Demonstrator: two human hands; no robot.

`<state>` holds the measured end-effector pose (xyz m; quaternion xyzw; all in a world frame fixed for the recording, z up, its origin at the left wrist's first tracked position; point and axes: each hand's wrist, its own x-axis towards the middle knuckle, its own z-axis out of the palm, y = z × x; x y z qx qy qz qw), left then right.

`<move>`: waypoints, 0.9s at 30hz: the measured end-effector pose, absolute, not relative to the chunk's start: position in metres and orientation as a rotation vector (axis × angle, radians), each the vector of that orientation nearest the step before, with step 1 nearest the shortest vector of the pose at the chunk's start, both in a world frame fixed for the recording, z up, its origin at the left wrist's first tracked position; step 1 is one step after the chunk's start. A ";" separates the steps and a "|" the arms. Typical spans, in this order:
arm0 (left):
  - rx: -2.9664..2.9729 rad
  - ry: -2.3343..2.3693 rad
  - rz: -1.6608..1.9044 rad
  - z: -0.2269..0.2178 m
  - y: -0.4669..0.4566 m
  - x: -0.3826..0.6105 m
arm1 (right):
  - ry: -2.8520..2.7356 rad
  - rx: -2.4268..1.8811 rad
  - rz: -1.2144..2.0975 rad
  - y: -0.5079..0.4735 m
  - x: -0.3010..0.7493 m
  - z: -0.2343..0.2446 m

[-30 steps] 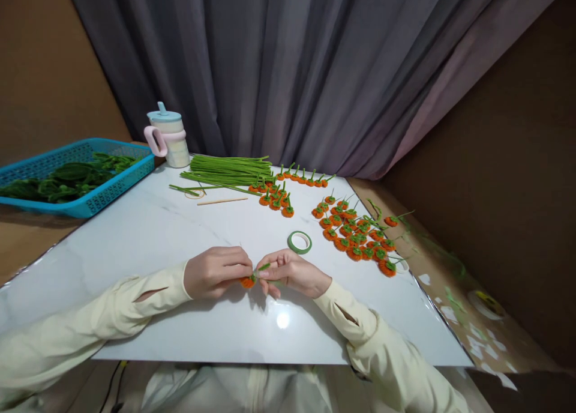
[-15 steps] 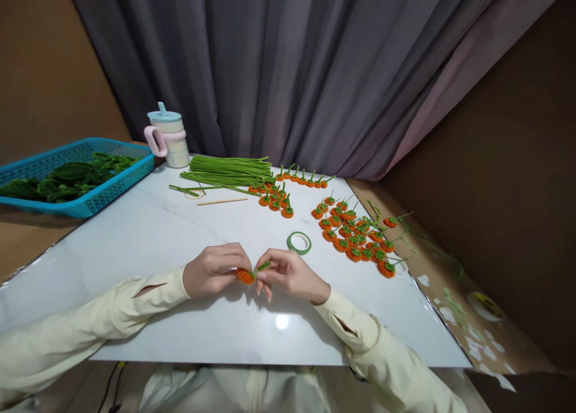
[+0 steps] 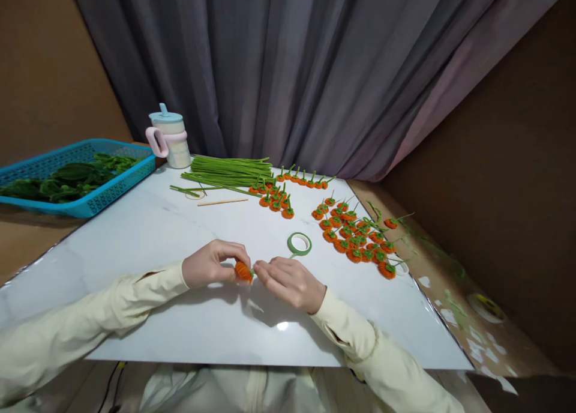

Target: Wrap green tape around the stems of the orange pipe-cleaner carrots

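My left hand [image 3: 209, 263] is closed on a small orange fuzzy pumpkin [image 3: 243, 271], pinching it between thumb and fingers just above the white table [image 3: 148, 233]. My right hand [image 3: 288, 280] meets it from the right, fingers pinched at the pumpkin's green stem end. What the right fingertips grip is mostly hidden. Both wrists are in cream sleeves. A roll of green tape [image 3: 299, 243] lies just beyond my right hand.
Several finished orange pumpkins [image 3: 357, 239] lie at the right, more [image 3: 275, 198] near a bundle of green stems [image 3: 227, 169]. A wooden stick [image 3: 222, 201], a pastel cup [image 3: 170, 138] and a blue basket of green pieces [image 3: 72, 176] are at the back left. Curtain behind.
The pumpkin has been turned in my left hand and lifted slightly. My right hand has rolled over, its fingers now closed down on the stem, which no longer sticks up.
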<state>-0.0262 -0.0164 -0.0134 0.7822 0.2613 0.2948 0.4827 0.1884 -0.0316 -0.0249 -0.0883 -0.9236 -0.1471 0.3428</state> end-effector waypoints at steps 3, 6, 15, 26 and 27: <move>1.777 0.644 0.692 -0.015 -0.016 -0.026 | -2.373 -0.226 -0.447 -0.032 0.190 -0.024; 1.670 0.646 0.655 -0.017 -0.016 -0.025 | -2.407 -0.244 -0.507 -0.033 0.192 -0.024; 1.495 0.647 0.505 -0.022 -0.011 -0.025 | -2.479 -0.236 -0.411 -0.031 0.195 -0.028; 2.269 0.470 0.785 -0.008 -0.005 -0.035 | -1.568 -0.850 1.612 -0.036 0.181 -0.020; 2.336 0.424 0.805 -0.008 -0.008 -0.034 | -1.497 -0.817 1.708 -0.036 0.181 -0.019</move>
